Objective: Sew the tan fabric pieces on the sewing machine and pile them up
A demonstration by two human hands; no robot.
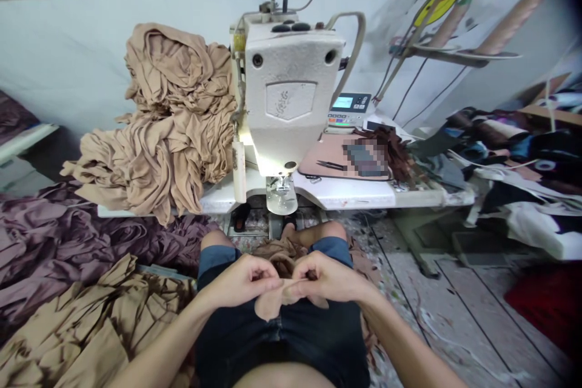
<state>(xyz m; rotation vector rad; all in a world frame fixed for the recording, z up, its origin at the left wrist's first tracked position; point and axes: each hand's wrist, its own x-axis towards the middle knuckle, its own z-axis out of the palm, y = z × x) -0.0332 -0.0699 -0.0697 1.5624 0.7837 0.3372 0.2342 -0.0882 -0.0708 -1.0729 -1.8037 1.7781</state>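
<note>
Over my lap, a small piece of beige fabric (269,305) is stretched between my two hands. My left hand (252,279) pinches its left part between thumb and fingers. Close beside it, my right hand (321,277) pinches the right part the same way. Short ends of the fabric hang below both hands. More tan cloth (284,251) lies between my knees, partly hidden behind the hands. Ahead of me stands a white industrial sewing machine (293,73), its lit needle area (282,185) above the small plate at the table's front.
Beige garments (168,127) are heaped on the table's left side. Purple cloth (82,236) and tan pieces (91,327) pile up at lower left. Thread snips (331,165) lie on a pink mat (318,154). Thread cones (513,24) stand at upper right above cluttered cloth.
</note>
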